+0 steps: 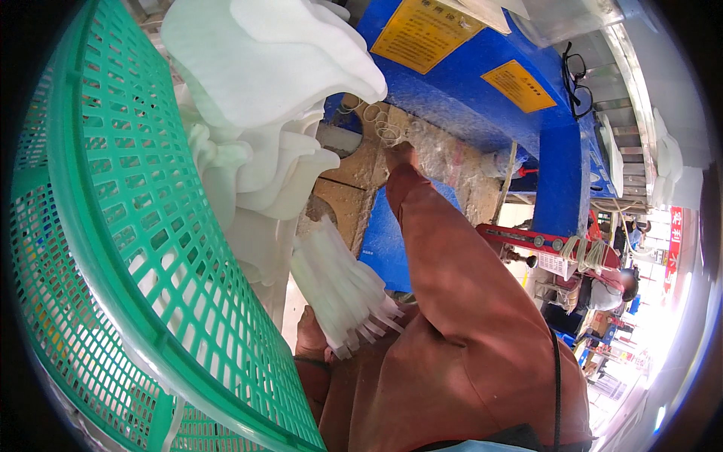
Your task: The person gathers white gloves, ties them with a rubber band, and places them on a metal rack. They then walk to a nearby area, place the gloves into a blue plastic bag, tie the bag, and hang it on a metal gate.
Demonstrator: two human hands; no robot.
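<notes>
My left hand, low in the middle and partly hidden, is closed around a bundle of long white translucent plastic strips. The strips fan out at their near end, towards my apron. My right hand reaches far forward over the wooden worktop. Its fingers are pinched together at several thin pale rings that look like rubber bands. Just below my right forearm lies a flat blue sheet on the worktop.
A green perforated plastic basket fills the left side. Large white moulded plastic pieces are heaped beside it. A blue machine frame with yellow labels stands beyond the worktop. Eyeglasses hang at its right. Another person sits far right.
</notes>
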